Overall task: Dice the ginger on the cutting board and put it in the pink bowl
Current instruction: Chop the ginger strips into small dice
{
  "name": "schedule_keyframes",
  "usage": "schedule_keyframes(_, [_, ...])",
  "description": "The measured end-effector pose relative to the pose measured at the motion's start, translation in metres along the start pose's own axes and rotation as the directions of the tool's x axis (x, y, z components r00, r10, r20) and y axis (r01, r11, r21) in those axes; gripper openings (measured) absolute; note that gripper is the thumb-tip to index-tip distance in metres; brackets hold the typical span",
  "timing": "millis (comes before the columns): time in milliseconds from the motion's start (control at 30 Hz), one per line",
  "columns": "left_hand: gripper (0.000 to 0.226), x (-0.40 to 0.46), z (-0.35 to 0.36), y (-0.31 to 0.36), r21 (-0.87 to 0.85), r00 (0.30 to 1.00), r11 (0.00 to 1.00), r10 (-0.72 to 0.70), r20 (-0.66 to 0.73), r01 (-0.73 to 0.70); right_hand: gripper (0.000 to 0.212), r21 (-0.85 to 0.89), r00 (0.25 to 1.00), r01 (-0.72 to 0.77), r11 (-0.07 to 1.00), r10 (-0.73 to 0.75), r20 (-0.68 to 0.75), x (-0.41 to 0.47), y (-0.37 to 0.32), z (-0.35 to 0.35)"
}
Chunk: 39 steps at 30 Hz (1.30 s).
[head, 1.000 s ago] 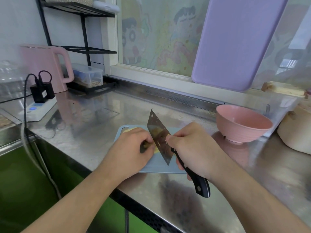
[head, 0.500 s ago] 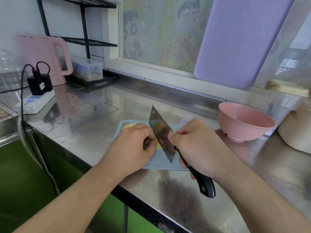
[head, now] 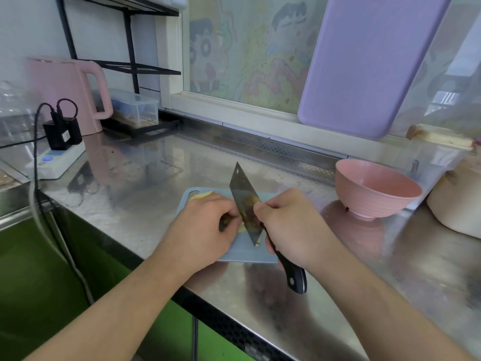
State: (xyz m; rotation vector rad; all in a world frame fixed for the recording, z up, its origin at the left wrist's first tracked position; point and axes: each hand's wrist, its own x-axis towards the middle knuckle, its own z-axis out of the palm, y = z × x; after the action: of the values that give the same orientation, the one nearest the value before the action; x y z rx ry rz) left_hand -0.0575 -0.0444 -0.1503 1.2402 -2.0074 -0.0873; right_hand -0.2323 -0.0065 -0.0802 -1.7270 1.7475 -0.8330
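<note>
A reflective stainless-steel counter [head: 161,178] runs under a white-framed window [head: 234,105] covered with a pale cartoon film [head: 247,56]. At the counter's far left corner a black metal shelf rack [head: 130,66] stands against the white wall [head: 31,27]. Green cabinet fronts [head: 31,269] sit below the near edge.

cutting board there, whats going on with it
A person is cutting ginger on a small blue cutting board at the front of a steel counter. The right hand grips a cleaver with its blade down on the ginger, and the left hand pins the ginger beside the blade. Another pale piece lies at the board's far left corner. The pink bowl to the right looks empty.
</note>
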Motion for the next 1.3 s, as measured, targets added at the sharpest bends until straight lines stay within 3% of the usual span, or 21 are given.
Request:
schedule_keyframes(433, [0.010, -0.002, 0.000, -0.002, -0.049, 0.999, 0.998, -0.030, -0.033, 0.029, 0.042, 0.070, 0.999, -0.026, 0.997, 0.023, 0.047, -0.015, -0.010, -0.017])
schedule_keyframes(967, [0.014, 0.000, -0.001, -0.001, -0.027, 0.999, 1.000, -0.005, -0.037, 0.004, 0.034, -0.107, 1.000, 0.009, 0.994, -0.007, 0.022, -0.007, -0.012, 0.000])
schedule_keyframes(1300, [0.014, -0.001, -0.003, 0.001, -0.078, 0.999, 0.996, -0.037, -0.015, 0.035, 0.041, 0.016, 0.999, 0.008, 1.000, -0.009, 0.032, -0.004, -0.004, 0.001])
